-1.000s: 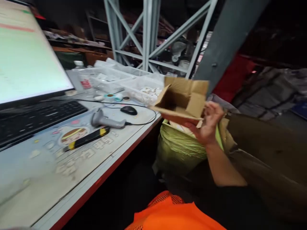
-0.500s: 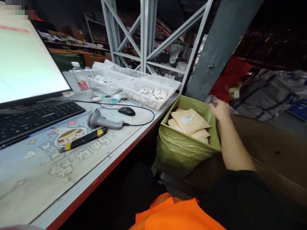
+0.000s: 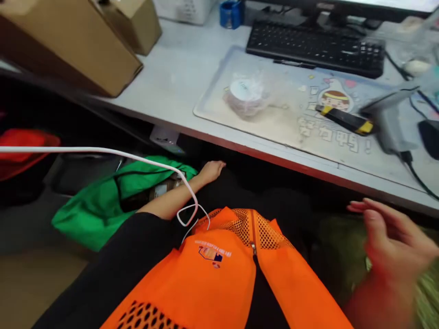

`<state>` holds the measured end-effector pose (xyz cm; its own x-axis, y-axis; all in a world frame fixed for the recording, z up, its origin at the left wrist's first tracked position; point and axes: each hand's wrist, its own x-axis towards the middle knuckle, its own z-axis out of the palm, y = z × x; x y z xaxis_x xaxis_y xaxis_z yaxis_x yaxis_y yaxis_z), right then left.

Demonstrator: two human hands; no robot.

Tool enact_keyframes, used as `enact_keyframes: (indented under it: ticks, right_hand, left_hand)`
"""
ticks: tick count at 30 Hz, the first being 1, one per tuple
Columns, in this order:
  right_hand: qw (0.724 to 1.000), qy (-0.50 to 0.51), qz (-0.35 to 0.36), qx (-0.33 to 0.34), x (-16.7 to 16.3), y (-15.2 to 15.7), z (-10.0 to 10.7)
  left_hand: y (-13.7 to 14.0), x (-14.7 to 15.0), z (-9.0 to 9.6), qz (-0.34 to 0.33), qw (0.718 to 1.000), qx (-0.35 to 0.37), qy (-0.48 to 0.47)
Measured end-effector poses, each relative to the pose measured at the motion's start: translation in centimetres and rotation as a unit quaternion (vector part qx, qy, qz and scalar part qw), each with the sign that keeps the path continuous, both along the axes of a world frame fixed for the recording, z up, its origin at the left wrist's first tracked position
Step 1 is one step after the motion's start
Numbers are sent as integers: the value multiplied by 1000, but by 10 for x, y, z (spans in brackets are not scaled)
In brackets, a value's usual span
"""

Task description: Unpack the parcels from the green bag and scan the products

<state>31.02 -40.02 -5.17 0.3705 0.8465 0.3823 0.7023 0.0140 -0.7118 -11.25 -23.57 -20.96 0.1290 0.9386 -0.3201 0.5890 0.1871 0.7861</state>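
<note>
Both the left hand [image 3: 211,172] and the right hand [image 3: 394,233] are showing on the near side of the desk [image 3: 174,61]. The right hand is holding its thumb well away from its loosely extended fingers, with nothing visible in its grasp, and is hovering near an olive bag [image 3: 428,294]. The left hand is lying near an open green bag [image 3: 91,208], its fingers together; whether they are gripping anything, one cannot tell. A wrapped round item [image 3: 245,93] with a white top is sitting on the printed mat [image 3: 281,125], well apart from both hands. Farther right on the mat, a yellow-and-black cutter [image 3: 345,119] is lying just beside a grey scanner [image 3: 391,121]. Behind them a black keyboard [image 3: 315,49] is resting.
</note>
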Motion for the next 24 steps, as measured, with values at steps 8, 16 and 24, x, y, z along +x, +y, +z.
enact_keyframes:
  ticks: [8, 16, 24]
  right_hand:
    - [935, 38, 349, -43, -141, 49, -50]
    - [959, -99, 259, -58, -139, 51, -67]
    - [966, -82, 246, 29, -102, 28, -39]
  left_hand:
    - [-52, 86, 51, -14, 860, -199, -469]
    - [-78, 131, 78, 2, 786, -254, -564]
    - [-81, 167, 97, -119, 806, -218, -537]
